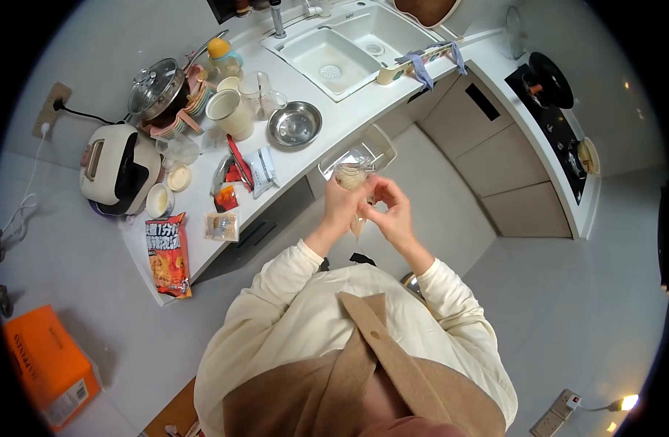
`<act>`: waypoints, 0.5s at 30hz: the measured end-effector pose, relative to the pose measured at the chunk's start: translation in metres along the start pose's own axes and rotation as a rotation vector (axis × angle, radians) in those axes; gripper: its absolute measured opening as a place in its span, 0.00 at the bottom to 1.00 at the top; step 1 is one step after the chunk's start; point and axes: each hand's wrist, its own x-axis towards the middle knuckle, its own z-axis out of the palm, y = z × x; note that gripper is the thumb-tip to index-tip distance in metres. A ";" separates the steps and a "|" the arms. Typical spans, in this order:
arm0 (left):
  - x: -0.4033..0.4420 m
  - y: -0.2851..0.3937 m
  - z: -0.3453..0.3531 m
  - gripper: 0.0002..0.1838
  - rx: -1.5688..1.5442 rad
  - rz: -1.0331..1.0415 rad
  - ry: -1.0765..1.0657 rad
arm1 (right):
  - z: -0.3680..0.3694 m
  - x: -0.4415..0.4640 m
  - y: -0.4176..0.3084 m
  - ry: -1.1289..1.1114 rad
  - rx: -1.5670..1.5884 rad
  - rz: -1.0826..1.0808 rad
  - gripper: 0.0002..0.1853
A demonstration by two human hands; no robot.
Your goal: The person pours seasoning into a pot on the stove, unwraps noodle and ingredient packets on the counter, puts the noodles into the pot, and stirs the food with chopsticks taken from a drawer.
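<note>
My left hand (pixel 341 207) is closed around a clear plastic packet (pixel 350 175) with pale contents, perhaps noodles, held in front of my body. My right hand (pixel 393 213) pinches the packet's side, with thumb and fingers together. A narrow pale end of the packet hangs below the hands. Behind the packet, lower down, is a white bin (pixel 382 148) by the cabinet front. On the counter to the left lie a red and orange food bag (pixel 167 255), a small flat packet (pixel 221 226), a silver-white sachet (pixel 261 172) and a red sachet (pixel 235 166).
A metal bowl (pixel 294 124), cream container (pixel 230 115) and glass jug (pixel 257 95) stand near the sink (pixel 327 60). A rice cooker (pixel 118 169) and lidded pot (pixel 158 89) are at the left. The stove (pixel 560 131) is at the right, an orange box (pixel 49 364) lower left.
</note>
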 end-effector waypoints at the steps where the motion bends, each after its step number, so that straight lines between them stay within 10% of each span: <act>1: -0.001 0.001 0.002 0.17 -0.014 -0.035 0.032 | 0.002 0.000 0.009 0.009 0.033 0.049 0.30; 7: 0.032 -0.004 -0.014 0.20 -0.061 -0.171 0.008 | 0.014 0.016 0.009 0.070 0.267 0.209 0.36; 11: 0.032 0.027 -0.017 0.37 -0.439 -0.328 -0.206 | 0.007 0.012 -0.031 0.118 -0.504 -0.330 0.42; 15: 0.019 0.031 -0.012 0.41 -0.507 -0.365 -0.305 | 0.006 0.016 -0.027 0.005 -0.502 -0.364 0.39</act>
